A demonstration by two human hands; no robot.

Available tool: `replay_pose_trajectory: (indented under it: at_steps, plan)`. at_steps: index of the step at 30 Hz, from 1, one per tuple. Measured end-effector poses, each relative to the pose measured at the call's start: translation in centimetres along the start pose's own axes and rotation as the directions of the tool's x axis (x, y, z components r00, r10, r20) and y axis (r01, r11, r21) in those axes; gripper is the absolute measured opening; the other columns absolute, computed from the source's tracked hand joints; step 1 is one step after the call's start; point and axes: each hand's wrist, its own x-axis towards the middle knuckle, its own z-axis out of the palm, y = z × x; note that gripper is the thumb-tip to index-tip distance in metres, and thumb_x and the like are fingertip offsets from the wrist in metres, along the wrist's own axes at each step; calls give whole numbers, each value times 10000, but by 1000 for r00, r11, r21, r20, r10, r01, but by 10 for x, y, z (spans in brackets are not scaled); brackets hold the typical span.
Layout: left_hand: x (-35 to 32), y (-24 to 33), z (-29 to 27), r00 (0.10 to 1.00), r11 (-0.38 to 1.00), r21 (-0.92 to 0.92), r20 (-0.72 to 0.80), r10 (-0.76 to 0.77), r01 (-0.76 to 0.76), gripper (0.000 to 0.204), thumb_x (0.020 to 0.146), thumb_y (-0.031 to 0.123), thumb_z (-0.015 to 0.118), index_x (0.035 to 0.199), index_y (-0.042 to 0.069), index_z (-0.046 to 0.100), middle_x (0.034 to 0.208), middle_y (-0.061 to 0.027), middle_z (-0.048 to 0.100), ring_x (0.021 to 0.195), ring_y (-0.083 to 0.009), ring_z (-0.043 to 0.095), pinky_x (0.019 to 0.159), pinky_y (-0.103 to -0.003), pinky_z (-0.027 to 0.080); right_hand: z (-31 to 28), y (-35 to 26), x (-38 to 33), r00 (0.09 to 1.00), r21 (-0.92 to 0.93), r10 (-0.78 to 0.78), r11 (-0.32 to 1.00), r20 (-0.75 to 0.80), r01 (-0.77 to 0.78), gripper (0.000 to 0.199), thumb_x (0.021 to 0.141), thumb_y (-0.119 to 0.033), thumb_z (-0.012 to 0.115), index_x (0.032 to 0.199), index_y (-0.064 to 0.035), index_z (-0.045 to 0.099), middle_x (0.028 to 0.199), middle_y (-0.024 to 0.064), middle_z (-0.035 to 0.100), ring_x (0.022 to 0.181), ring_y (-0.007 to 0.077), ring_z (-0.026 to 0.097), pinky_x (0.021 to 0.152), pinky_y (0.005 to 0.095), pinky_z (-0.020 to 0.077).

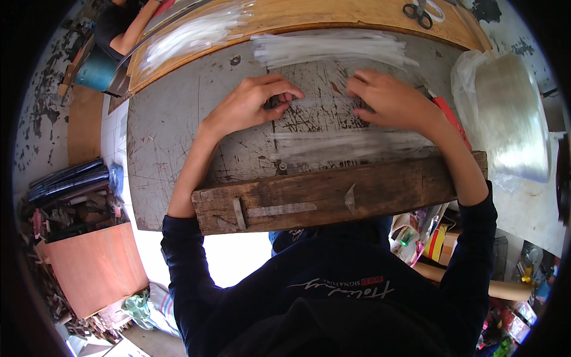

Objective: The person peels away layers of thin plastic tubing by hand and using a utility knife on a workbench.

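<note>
Strips of thin, translucent plastic (351, 144) lie in a loose, blurred bundle on the scratched grey tabletop (172, 137), just beyond a long, dark-brown wooden beam (386, 190) along the near edge. Through my head camera I see the bare left hand (256, 102) and the bare right hand (389, 102) past that bundle, facing each other across a gap. On the left, thumb and forefinger curve toward each other, tips apart; on the right, the fingers bend forward with the thumb below them. I cannot tell whether either hand pinches a strip. Farther off I find a whiter bundle of plastic strips (333, 49), and black-handled scissors (419, 15) on a yellowish-brown wooden board (333, 16). A narrow red object (453, 122) sits beside the right forearm, near a large, rounded mass of clear plastic sheeting (511, 113). A co-worker's arm (134, 33) shows at upper left.
</note>
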Motion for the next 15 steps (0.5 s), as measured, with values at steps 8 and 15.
replay_pose_trajectory:
  at_steps: [8,15]
  plan:
    - [-1,2,1,994,985,-135,16,-109,111,440,701,-60,644,1099,115,576,867,-56,628,788,-158,618,707,-284,524,10,-5,11,992,81,-116,990,-41,119,163,765,-95,604,868,-1,521,871,126,529,880,306,532,748,386,447]
    - [-1,-3,5,997,968,-239,13,-72,73,478,700,-46,662,1135,118,552,866,-51,651,792,-156,628,655,-272,505,23,-6,17,965,124,-163,974,-206,191,134,757,-118,628,802,2,587,777,104,562,726,280,564,646,371,457]
